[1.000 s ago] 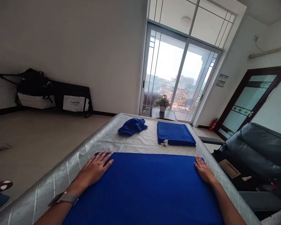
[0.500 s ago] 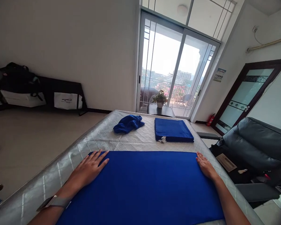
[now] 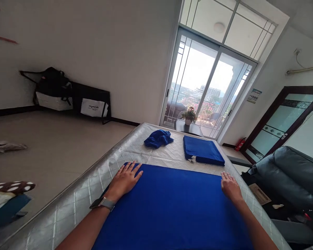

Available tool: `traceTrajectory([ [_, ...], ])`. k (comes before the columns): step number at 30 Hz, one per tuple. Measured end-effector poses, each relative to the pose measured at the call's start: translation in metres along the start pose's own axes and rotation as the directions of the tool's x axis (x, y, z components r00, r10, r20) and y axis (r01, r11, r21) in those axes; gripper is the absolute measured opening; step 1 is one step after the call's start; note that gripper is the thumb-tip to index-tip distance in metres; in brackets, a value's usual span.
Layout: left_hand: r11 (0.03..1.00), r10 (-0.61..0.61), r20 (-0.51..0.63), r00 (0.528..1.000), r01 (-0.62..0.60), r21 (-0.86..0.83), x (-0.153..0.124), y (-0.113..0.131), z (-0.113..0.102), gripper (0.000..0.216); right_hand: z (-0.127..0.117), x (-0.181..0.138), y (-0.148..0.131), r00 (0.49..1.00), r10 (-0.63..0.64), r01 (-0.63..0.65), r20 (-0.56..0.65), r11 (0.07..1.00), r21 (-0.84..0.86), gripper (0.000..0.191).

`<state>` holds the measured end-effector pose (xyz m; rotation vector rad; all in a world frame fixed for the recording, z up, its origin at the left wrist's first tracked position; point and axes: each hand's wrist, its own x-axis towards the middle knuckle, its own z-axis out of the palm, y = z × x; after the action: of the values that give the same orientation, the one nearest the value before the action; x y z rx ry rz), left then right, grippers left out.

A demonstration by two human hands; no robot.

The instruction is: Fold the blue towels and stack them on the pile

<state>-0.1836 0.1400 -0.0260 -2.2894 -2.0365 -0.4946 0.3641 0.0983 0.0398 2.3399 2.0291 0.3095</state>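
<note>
Blue cloth (image 3: 172,208) spread flat on the quilted table (image 3: 75,205); left hand (image 3: 125,178) and right hand (image 3: 231,187), fingers spread, palms down on its far corners; even outward pressure would best keep it smooth.

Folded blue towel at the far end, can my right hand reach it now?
Probably yes: only bare mattress lies between the right hand and the folded blue towel, with a forward stretch.

Open strip past the spread cloth (image 3: 172,205)
On the table (image 3: 80,205) beyond, a crumpled cloth (image 3: 158,138) and a folded stack (image 3: 202,153), gap between them
</note>
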Motion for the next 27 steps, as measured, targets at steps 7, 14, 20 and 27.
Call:
traceTrajectory([
  [7,1.000,0.005,-0.076,0.997,-0.005,0.005,-0.001,0.004,0.000,0.056,-0.042,-0.039,-0.212,0.877,-0.476,0.470,-0.066,0.824,0.317,0.059],
  [14,0.999,0.044,-0.095,0.995,-0.042,0.021,-0.003,0.002,0.001,0.056,-0.053,-0.038,-0.338,0.775,-0.614,0.603,-0.149,0.649,0.465,0.063],
  [20,0.999,0.043,-0.086,0.995,-0.042,0.010,-0.002,0.000,0.003,0.056,-0.041,-0.026,-0.347,0.781,-0.616,0.573,-0.099,0.645,0.506,0.065],
  [27,0.998,0.057,-0.062,0.996,-0.056,0.020,0.002,-0.006,0.009,0.058,-0.037,-0.026,-0.343,0.786,-0.607,0.564,-0.115,0.629,0.536,0.066],
])
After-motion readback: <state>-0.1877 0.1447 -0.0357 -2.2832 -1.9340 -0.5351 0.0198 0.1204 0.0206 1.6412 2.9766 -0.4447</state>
